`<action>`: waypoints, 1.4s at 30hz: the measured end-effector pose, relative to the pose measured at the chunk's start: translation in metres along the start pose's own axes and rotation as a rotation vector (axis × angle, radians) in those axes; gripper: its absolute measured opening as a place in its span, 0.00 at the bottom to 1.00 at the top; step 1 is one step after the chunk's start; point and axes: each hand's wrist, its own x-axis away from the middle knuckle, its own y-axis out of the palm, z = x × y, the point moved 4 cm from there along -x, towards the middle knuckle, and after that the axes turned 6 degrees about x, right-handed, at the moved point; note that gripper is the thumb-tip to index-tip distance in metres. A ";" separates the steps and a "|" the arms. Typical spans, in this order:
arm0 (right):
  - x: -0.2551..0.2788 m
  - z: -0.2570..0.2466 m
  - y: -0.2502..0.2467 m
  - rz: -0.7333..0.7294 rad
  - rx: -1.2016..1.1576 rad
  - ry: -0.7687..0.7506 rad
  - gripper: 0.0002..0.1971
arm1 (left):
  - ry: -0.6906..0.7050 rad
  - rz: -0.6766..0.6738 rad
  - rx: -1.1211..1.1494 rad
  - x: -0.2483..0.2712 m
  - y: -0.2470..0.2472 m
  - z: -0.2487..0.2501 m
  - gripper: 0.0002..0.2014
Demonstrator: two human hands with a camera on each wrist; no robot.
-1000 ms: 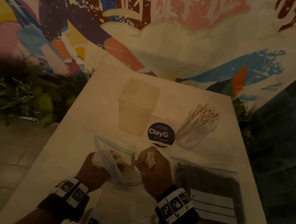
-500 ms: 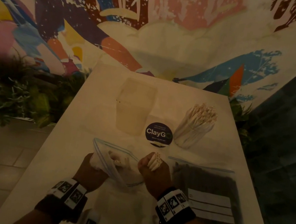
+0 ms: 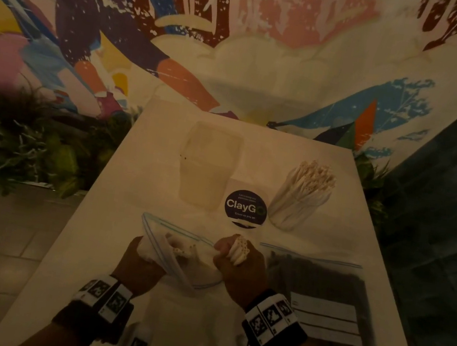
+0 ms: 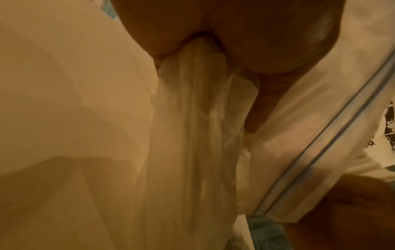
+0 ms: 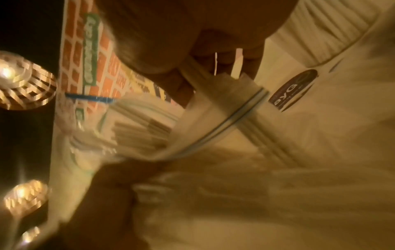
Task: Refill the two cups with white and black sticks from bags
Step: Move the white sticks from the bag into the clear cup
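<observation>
My right hand grips a bundle of white sticks, their ends poking up out of the fist beside the mouth of a clear zip bag. More white sticks lie inside that bag. My left hand grips the bag's bunched left side. In the right wrist view the bag's rim crosses the held sticks. An empty clear cup stands at the back left, and a cup full of white sticks stands at the back right. A zip bag of black sticks lies flat on the right.
A round dark "ClayGo" sticker sits on the white table between the cups. Plants line the table's left side below a painted wall. A dark wall runs along the right.
My right hand has drawn the bundle of white sticks up and a little right, out of the bag's mouth. The left hand keeps its grip on the bag.
</observation>
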 end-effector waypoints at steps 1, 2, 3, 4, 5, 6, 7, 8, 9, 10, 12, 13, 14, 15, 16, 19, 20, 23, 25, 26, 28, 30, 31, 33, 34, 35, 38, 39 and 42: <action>-0.001 -0.001 -0.004 0.031 -0.158 0.045 0.11 | -0.002 -0.001 0.009 0.000 0.001 0.003 0.11; -0.003 -0.003 -0.008 0.054 -0.310 0.073 0.13 | 0.009 0.001 0.002 0.001 0.001 0.005 0.13; -0.004 -0.007 -0.012 0.061 -0.447 0.085 0.14 | 0.028 0.003 -0.018 0.001 0.002 0.008 0.15; -0.006 -0.011 -0.017 0.067 -0.567 0.078 0.15 | 0.042 0.005 -0.028 0.000 0.002 0.007 0.15; -0.007 -0.016 -0.021 0.075 -0.669 0.054 0.14 | 0.055 0.005 -0.021 0.000 0.002 0.008 0.15; -0.008 -0.021 -0.025 0.086 -0.753 0.028 0.13 | 0.053 0.002 -0.007 -0.001 0.002 0.007 0.15; -0.008 -0.025 -0.030 0.097 -0.810 0.004 0.14 | 0.058 -0.002 -0.003 -0.001 0.002 0.009 0.14; -0.009 -0.027 -0.033 0.102 -0.844 -0.013 0.16 | 0.065 -0.008 -0.011 -0.001 0.004 0.011 0.14; -0.009 -0.031 -0.037 0.106 -0.855 -0.026 0.17 | 0.073 -0.025 -0.015 -0.001 0.006 0.011 0.14; -0.009 -0.035 -0.042 0.111 -0.854 -0.042 0.17 | 0.072 -0.035 -0.015 -0.001 0.007 0.013 0.13; -0.010 -0.040 -0.055 0.135 -0.848 -0.079 0.19 | 0.068 -0.031 -0.014 -0.003 0.007 0.013 0.13; -0.011 -0.042 -0.064 0.159 -0.851 -0.096 0.20 | 0.066 -0.030 -0.014 -0.004 0.006 0.010 0.12; -0.014 -0.044 -0.075 0.191 -0.843 -0.122 0.21 | 0.062 -0.027 -0.028 -0.005 0.005 0.007 0.11; -0.018 -0.046 -0.089 0.229 -0.829 -0.154 0.23 | 0.058 -0.028 -0.046 -0.005 0.005 0.004 0.10; -0.024 -0.047 -0.104 0.268 -0.806 -0.186 0.25 | 0.048 -0.015 -0.050 -0.006 0.003 0.001 0.10; -0.049 -0.049 -0.159 0.404 -0.737 -0.272 0.28 | 0.032 0.030 -0.044 -0.007 0.005 -0.001 0.13; -0.056 -0.050 -0.177 0.454 -0.694 -0.316 0.26 | 0.028 0.038 -0.055 -0.008 0.005 -0.001 0.13; -0.075 -0.060 -0.222 0.545 -0.543 -0.450 0.22 | 0.010 0.051 -0.090 -0.008 0.002 -0.006 0.13; -0.095 -0.058 -0.245 0.555 -0.557 -0.497 0.22 | -0.011 0.060 -0.096 -0.008 0.001 -0.011 0.13; -0.108 -0.053 -0.252 0.538 -0.631 -0.490 0.20 | -0.018 0.073 -0.087 -0.008 0.000 -0.012 0.13; -0.127 -0.044 -0.258 0.512 -0.697 -0.483 0.19 | -0.014 0.105 -0.062 -0.007 0.001 -0.015 0.13; -0.133 -0.038 -0.248 0.498 -0.587 -0.437 0.20 | -0.024 0.142 -0.051 -0.008 0.001 -0.020 0.14; -0.132 -0.037 -0.242 0.482 -0.539 -0.436 0.21 | -0.025 0.156 -0.060 -0.008 -0.001 -0.025 0.15; -0.131 -0.037 -0.233 0.424 -0.493 -0.461 0.21 | -0.010 0.172 -0.090 -0.005 -0.002 -0.028 0.16; -0.132 -0.039 -0.232 0.402 -0.472 -0.480 0.22 | 0.002 0.175 -0.092 -0.004 -0.002 -0.028 0.16; -0.132 -0.042 -0.233 0.387 -0.464 -0.492 0.22 | 0.013 0.180 -0.090 -0.004 -0.002 -0.028 0.16; -0.132 -0.049 -0.232 0.317 -0.527 -0.522 0.25 | 0.037 0.197 -0.081 -0.002 -0.001 -0.025 0.14; -0.129 -0.053 -0.228 0.288 -0.526 -0.520 0.27 | 0.054 0.198 -0.089 -0.001 0.000 -0.022 0.14; -0.128 -0.059 -0.223 0.247 -0.523 -0.504 0.28 | 0.116 0.187 -0.138 -0.001 0.004 -0.010 0.18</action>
